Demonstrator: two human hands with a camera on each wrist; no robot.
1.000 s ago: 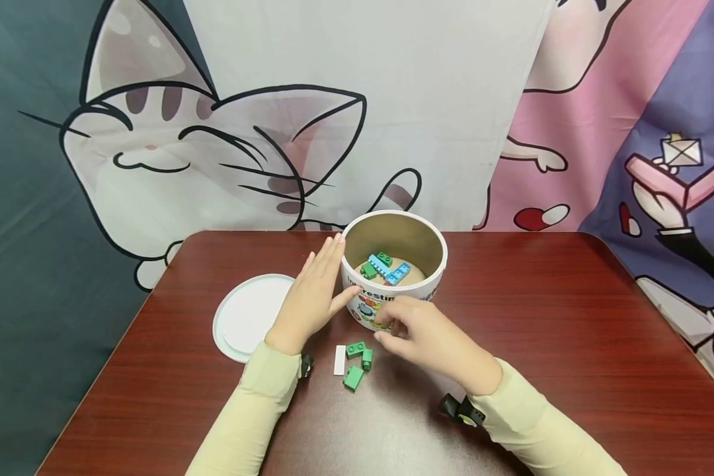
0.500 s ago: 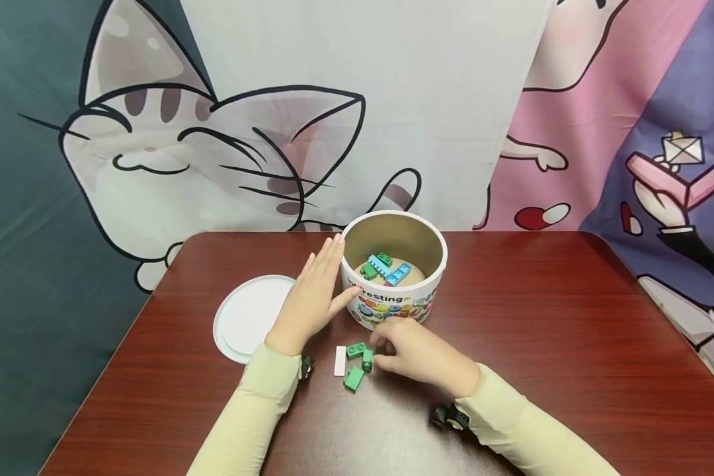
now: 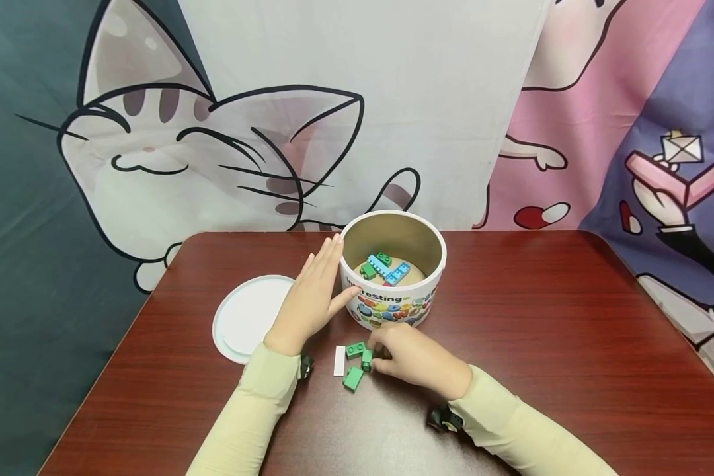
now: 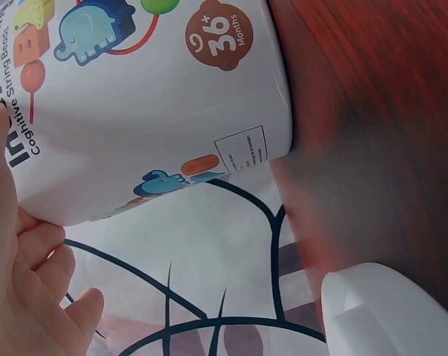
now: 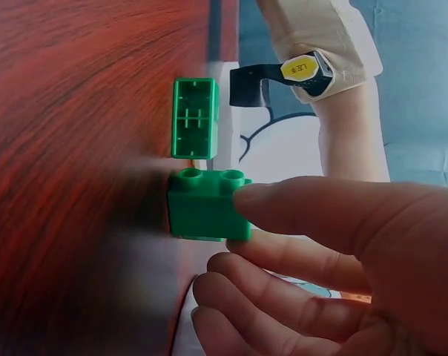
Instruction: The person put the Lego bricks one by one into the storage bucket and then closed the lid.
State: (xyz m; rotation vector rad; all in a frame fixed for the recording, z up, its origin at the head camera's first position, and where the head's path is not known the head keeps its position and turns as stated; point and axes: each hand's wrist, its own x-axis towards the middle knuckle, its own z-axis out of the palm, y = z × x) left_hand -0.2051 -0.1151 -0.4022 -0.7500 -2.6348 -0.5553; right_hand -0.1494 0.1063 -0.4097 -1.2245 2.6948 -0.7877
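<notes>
My left hand (image 3: pixel 312 291) lies with straight fingers against the left side of a white printed bucket (image 3: pixel 393 305), thumb toward its front. The left wrist view shows its fingers at the bucket wall (image 4: pixel 157 111). My right hand (image 3: pixel 419 357) is low over the table in front of the bucket, pinching a small green toy brick (image 5: pixel 209 208) between thumb and index finger. Close by lie another green brick (image 3: pixel 355 349), a third green brick (image 3: pixel 353 379) and a flat white piece (image 3: pixel 339 361). Inside the bucket are blue bricks (image 3: pixel 398 274) and green bricks (image 3: pixel 367 270).
A round white lid (image 3: pixel 250 317) lies on the table left of the bucket. The dark red wooden table (image 3: pixel 541 330) reaches back to a cloth backdrop (image 3: pixel 440 99) printed with cartoon figures.
My right hand has come down and toward me from the bucket's front to the green brick, and its thumb and index finger have closed on it. The left hand has stayed at the bucket.
</notes>
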